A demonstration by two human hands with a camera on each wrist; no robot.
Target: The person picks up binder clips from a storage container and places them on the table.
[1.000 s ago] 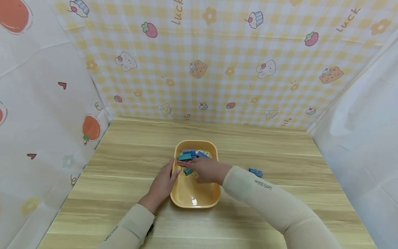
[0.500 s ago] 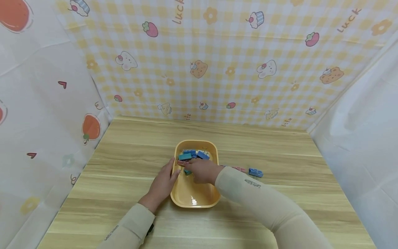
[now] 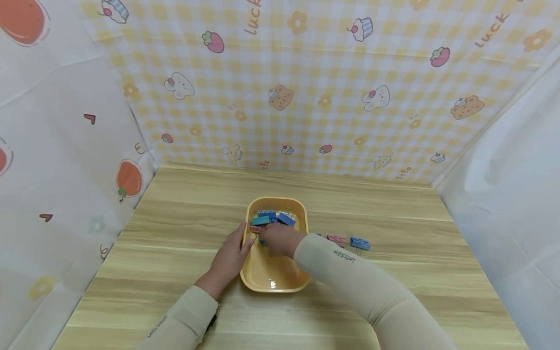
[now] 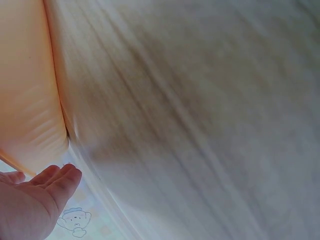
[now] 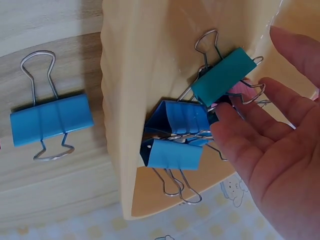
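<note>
A yellow-and-white checked backdrop (image 3: pixel 323 116) printed with cupcakes, strawberries and bears takes up the upper part of the head view, with a white cloth (image 3: pixel 57 160) on the left and another white sheet (image 3: pixel 503 204) on the right. Below it spreads a pale wood-grain table (image 3: pixel 153 253). Two cream sleeves reach in from the near edge, the right sleeve (image 3: pixel 358 277) slanting across the table and the left sleeve (image 3: pixel 185 316) lying lower. Between the arms an orange-yellow tray (image 3: pixel 275 277) sits flat on the table, its near half showing bare floor. The left hand (image 3: pixel 226 262) holds the tray's left wall, thumb over the rim and fingers along the outside. The right hand (image 3: pixel 280 240) dips into the tray with its fingers loosely bent and spread, the thumb apart from them; whether the fingertips touch a clip is hard to tell. Binder clips crowd the far half of the tray: a teal clip (image 3: pixel 261 220), a blue clip (image 3: pixel 286 218) and a reddish clip (image 3: pixel 258 228) among them. On the table to the tray's right stand three more in a row: a light-blue clip (image 5: pixel 52 119) nearest the tray, a pink clip (image 3: pixel 337 240), then an outer blue clip (image 3: pixel 360 242). Thin silver wire handles (image 5: pixel 189 200) stick out from several clips.
</note>
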